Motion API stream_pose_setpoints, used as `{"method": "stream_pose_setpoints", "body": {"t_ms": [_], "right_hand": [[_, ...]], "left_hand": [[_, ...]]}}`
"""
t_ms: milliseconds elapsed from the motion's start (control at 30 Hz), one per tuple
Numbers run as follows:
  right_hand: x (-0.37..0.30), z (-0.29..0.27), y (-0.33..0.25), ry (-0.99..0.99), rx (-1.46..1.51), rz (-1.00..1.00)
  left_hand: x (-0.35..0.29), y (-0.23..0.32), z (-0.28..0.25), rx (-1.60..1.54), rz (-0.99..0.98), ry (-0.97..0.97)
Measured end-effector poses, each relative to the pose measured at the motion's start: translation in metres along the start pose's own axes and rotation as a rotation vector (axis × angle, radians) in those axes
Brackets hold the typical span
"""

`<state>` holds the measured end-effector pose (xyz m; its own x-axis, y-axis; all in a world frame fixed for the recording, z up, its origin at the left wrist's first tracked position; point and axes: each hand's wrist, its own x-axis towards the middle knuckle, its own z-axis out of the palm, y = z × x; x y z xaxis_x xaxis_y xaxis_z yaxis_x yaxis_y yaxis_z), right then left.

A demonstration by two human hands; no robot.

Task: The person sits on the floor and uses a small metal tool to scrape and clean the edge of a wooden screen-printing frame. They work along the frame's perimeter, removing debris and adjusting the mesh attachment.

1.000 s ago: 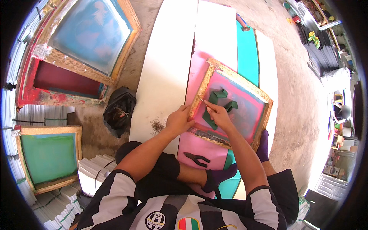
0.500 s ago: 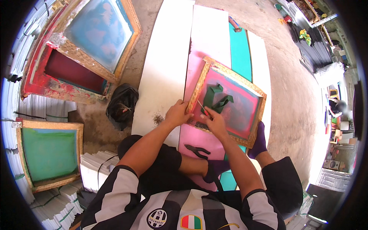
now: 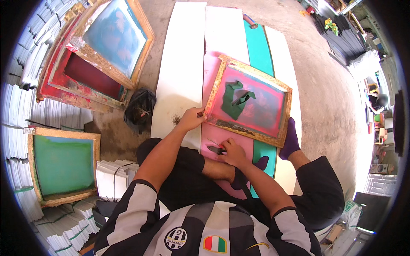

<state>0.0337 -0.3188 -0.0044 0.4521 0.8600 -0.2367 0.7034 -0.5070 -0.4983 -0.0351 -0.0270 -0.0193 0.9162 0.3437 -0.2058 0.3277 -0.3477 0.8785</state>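
A wooden screen-printing frame [image 3: 250, 131] with a pinkish mesh lies tilted across the boards in front of me. On its mesh rests a crumpled dark green sheet [image 3: 232, 102], partly folded over. My left hand [image 3: 192, 118] pinches the frame's left edge near its lower corner. Below the frame, my right hand [image 3: 232, 152] is closed on a thin red-handled tool [image 3: 221, 146], its slim metal shaft pointing up and left; it looks like a screwdriver. Dark pliers [image 3: 215, 149] lie right by those fingers, their handles hidden by the hand.
Long white, pink and turquoise boards [image 3: 179, 64] lie under the work. More screen frames [image 3: 64, 164] stand at the left, beside bundled white stacks [image 3: 115, 179]. A black plastic bag [image 3: 140, 110] sits left of the boards. A hammer-like tool [image 3: 250, 22] lies at the far end.
My right hand has moved off the mesh, down to the pliers, with the red-handled tool. The green sheet now lies more spread out. My left hand keeps to the frame's edge.
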Motion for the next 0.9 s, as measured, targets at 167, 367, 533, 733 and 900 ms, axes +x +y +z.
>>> {"method": "stream_pose_setpoints", "body": {"t_ms": [167,367,533,733,900], "right_hand": [[-0.003,0.007,0.016,0.009,0.014,-0.077],[0.009,-0.022,0.019,0.303,0.217,0.004],[0.060,-0.085,0.021,0.377,0.118,0.132],[0.105,-0.082,0.046,0.407,-0.031,0.214],[0.103,-0.057,0.041,0.334,-0.073,0.274]], "left_hand": [[-0.005,0.006,0.010,-0.011,0.016,0.074],[0.001,0.037,0.031,0.355,-0.170,0.202],[0.006,0.056,0.038,0.526,-0.324,0.183],[-0.016,0.073,0.046,0.568,-0.399,0.153],[-0.028,0.064,0.044,0.538,-0.375,0.141]]}}
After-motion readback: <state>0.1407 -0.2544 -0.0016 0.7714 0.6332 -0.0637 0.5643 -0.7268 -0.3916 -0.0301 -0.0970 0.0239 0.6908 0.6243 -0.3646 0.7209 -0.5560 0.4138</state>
